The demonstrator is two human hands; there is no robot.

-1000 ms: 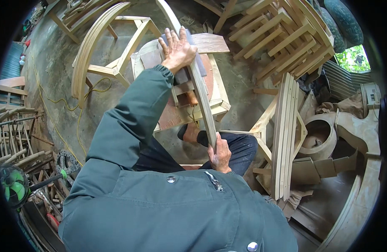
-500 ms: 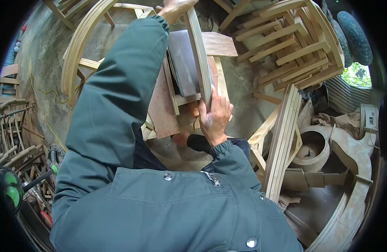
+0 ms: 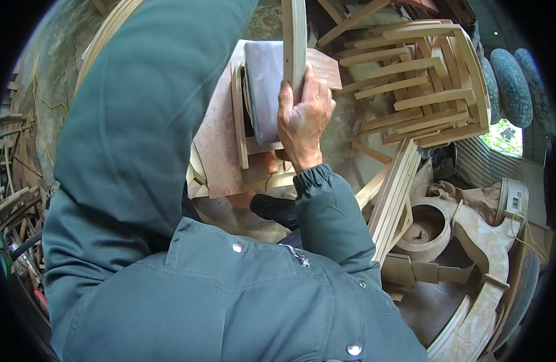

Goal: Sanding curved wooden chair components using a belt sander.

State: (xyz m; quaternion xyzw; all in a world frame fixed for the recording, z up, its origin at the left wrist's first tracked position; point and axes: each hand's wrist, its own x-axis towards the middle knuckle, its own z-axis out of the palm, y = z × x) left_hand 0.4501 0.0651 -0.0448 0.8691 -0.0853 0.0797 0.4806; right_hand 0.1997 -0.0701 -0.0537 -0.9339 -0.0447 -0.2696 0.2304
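My right hand [image 3: 305,117] is closed around the near end of a long, pale wooden rail [image 3: 295,48]. The rail runs up past the top edge of the picture, alongside a wide grey-purple belt-like surface [image 3: 266,90] that resembles a belt sander. My left arm [image 3: 139,114] reaches far forward, and its hand lies beyond the top edge. Boards surround the grey surface: a reddish-brown plywood panel [image 3: 221,163] at its left and a small plywood piece [image 3: 325,67] at its right. My foot [image 3: 272,208] shows beneath.
Stacked curved wooden frames [image 3: 423,78] stand at the far right. Closer in, a bundle of straight wooden rails [image 3: 395,199] leans beside a dusty machine housing with a round opening [image 3: 420,226]. A pile of wooden sticks [image 3: 15,211] lies at the left, near a yellow cord [image 3: 40,114].
The rail has shifted forward and turned more upright in the picture, my right hand moving up with it. My left hand has gone out past the top edge.
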